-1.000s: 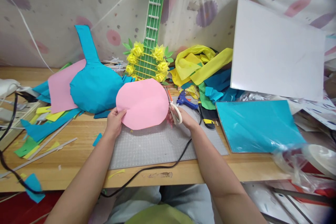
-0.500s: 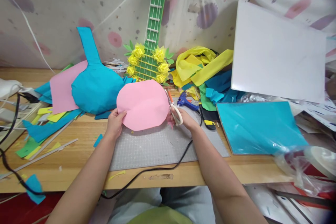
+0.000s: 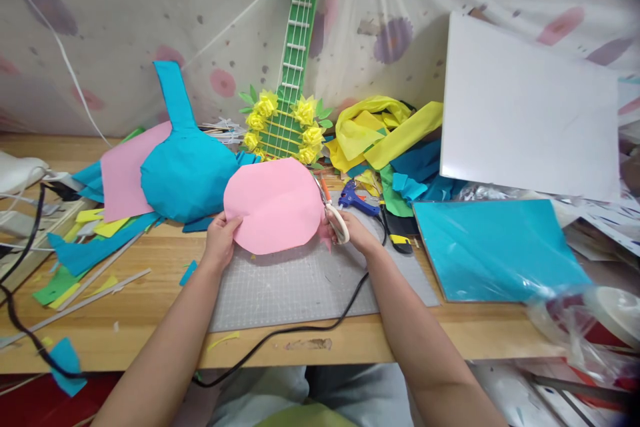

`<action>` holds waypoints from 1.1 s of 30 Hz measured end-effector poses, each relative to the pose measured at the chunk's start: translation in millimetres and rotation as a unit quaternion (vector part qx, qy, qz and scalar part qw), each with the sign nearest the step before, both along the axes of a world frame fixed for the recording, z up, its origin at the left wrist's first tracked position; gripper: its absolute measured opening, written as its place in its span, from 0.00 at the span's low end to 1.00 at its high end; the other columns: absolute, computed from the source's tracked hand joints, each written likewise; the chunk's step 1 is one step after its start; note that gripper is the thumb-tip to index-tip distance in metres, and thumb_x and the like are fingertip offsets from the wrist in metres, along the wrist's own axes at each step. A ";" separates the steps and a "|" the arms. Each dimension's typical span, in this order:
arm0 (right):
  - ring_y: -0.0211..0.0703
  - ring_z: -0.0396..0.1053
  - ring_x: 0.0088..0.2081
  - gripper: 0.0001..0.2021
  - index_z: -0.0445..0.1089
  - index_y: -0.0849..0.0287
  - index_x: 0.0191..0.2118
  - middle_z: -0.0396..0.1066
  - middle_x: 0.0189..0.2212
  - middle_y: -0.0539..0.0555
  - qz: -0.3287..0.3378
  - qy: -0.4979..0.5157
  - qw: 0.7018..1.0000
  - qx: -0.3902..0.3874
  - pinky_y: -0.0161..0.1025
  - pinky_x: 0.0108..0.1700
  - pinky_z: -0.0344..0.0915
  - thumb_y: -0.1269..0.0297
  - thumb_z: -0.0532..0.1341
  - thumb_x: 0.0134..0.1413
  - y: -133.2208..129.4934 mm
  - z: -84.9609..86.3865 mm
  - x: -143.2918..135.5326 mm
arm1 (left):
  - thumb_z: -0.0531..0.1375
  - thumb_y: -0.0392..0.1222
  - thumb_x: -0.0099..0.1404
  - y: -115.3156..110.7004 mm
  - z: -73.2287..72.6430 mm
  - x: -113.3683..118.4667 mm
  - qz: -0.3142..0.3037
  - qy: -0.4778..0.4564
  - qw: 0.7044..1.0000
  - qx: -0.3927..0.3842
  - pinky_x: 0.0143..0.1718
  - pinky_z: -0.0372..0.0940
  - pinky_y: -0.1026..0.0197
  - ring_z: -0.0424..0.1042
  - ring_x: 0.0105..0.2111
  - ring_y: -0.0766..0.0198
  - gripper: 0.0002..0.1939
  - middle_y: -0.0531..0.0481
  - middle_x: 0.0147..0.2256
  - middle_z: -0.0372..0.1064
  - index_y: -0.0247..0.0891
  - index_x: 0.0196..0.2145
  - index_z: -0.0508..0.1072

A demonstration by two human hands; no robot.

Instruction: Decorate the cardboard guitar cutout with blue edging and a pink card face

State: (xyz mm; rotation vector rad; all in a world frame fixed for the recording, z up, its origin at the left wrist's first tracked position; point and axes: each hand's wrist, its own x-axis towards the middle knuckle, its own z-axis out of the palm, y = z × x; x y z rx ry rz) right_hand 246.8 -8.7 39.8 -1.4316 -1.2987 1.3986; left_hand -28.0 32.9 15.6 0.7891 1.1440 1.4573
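Note:
My left hand point(image 3: 223, 238) pinches the left edge of a rounded sheet of pink paper point(image 3: 275, 207), held above a grey cutting mat point(image 3: 280, 300). My right hand point(image 3: 353, 230) grips white-handled scissors point(image 3: 339, 223), whose blades lie along the paper's right edge. A small pink offcut point(image 3: 325, 235) hangs by the right fingers. Just behind the paper stands a blue paper-covered guitar shape point(image 3: 190, 173) with a long neck. A green toy guitar point(image 3: 283, 130) trimmed with yellow paper roses leans against the curtain.
A blue glue gun point(image 3: 357, 197) and a yellow-and-black utility knife point(image 3: 400, 241) lie right of the mat. A black cord point(image 3: 280, 328) crosses the mat's front. Yellow paper point(image 3: 370, 123), a white board point(image 3: 530, 107) and a blue sheet point(image 3: 500, 250) occupy the right; a power strip point(image 3: 25, 243) sits left.
The whole view has shifted slightly, so things appear a little lower. Both hands, the pink paper and the scissors keep nearly the same arrangement.

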 end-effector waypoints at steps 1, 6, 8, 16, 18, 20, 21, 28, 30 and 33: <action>0.34 0.59 0.15 0.20 0.60 0.56 0.23 0.61 0.14 0.47 0.001 0.004 1.000 -0.002 0.32 0.19 0.57 0.42 0.57 0.43 -0.2 0.7 0.2 | 0.68 0.41 0.36 0.0 0.0 -0.3 0.001 0.001 1.000 0.000 0.31 0.61 0.64 0.67 0.26 0.66 0.20 0.50 0.28 0.72 0.34 0.30 0.73; 0.34 0.58 0.14 0.20 0.60 0.56 0.24 0.60 0.13 0.46 0.004 -0.012 1.000 0.004 0.32 0.18 0.55 0.42 0.57 0.43 -0.5 1.7 0.7 | 0.68 0.43 0.35 -0.1 1.9 -1.3 0.005 0.023 1.000 -0.005 0.31 0.61 0.63 0.67 0.27 0.65 0.21 0.50 0.28 0.72 0.34 0.30 0.73; 0.35 0.60 0.15 0.21 0.60 0.56 0.24 0.61 0.13 0.47 0.014 -0.022 1.000 0.005 0.32 0.18 0.56 0.41 0.56 0.44 -0.6 1.4 0.8 | 0.68 0.44 0.35 0.1 2.1 -1.7 0.004 0.028 1.000 -0.003 0.32 0.61 0.63 0.68 0.28 0.64 0.22 0.49 0.29 0.72 0.34 0.30 0.72; 0.35 0.62 0.19 0.24 0.61 0.58 0.28 0.64 0.18 0.48 0.030 0.000 1.000 0.006 0.31 0.21 0.59 0.38 0.52 0.45 -0.9 -1.6 4.8 | 0.69 0.43 0.35 -0.3 0.0 -2.3 -0.022 0.028 0.999 -0.006 0.31 0.61 0.63 0.68 0.27 0.64 0.22 0.49 0.29 0.72 0.34 0.31 0.73; 0.35 0.63 0.19 0.24 0.60 0.57 0.27 0.64 0.18 0.48 0.032 -0.002 0.999 0.003 0.31 0.21 0.59 0.37 0.52 0.45 -1.1 -1.8 5.8 | 0.69 0.43 0.35 -0.8 0.3 -2.0 -0.030 0.028 0.999 -0.010 0.30 0.61 0.63 0.67 0.26 0.65 0.22 0.49 0.28 0.72 0.33 0.30 0.73; 0.36 0.63 0.20 0.24 0.60 0.57 0.26 0.65 0.18 0.49 0.030 -0.011 0.999 -0.001 0.32 0.22 0.60 0.37 0.52 0.45 -1.2 -1.8 6.5 | 0.69 0.42 0.35 -1.1 0.5 -1.9 -0.035 0.027 0.999 -0.011 0.29 0.61 0.64 0.67 0.26 0.66 0.21 0.50 0.27 0.72 0.33 0.29 0.73; 0.37 0.64 0.20 0.24 0.60 0.56 0.25 0.65 0.19 0.50 0.028 -0.014 1.000 -0.002 0.32 0.22 0.60 0.36 0.52 0.44 -1.3 -1.8 6.8 | 0.69 0.42 0.35 -1.2 0.6 -1.9 -0.038 0.027 0.999 -0.011 0.29 0.61 0.64 0.67 0.25 0.66 0.21 0.50 0.27 0.72 0.33 0.29 0.72; 0.36 0.61 0.17 0.23 0.60 0.56 0.24 0.62 0.16 0.48 0.025 0.018 0.999 0.009 0.33 0.21 0.56 0.37 0.56 0.42 -0.9 -0.7 8.3 | 0.69 0.43 0.35 -1.6 3.9 -3.4 -0.046 0.035 0.998 -0.012 0.30 0.61 0.63 0.68 0.26 0.65 0.21 0.50 0.28 0.73 0.34 0.30 0.73; 0.35 0.60 0.17 0.23 0.61 0.56 0.25 0.62 0.15 0.48 0.030 0.015 0.999 0.014 0.33 0.20 0.55 0.38 0.56 0.43 -1.0 -0.1 8.4 | 0.70 0.42 0.34 -1.6 5.8 -4.1 -0.045 0.034 0.998 -0.013 0.29 0.61 0.63 0.68 0.26 0.65 0.22 0.50 0.28 0.73 0.34 0.30 0.73; 0.35 0.59 0.16 0.22 0.61 0.56 0.24 0.62 0.15 0.48 0.032 0.011 0.999 0.017 0.32 0.20 0.54 0.39 0.55 0.44 -1.4 0.3 7.8 | 0.70 0.42 0.34 -1.4 6.9 -5.2 -0.040 0.032 0.999 -0.016 0.29 0.61 0.64 0.68 0.25 0.66 0.22 0.51 0.27 0.72 0.34 0.30 0.72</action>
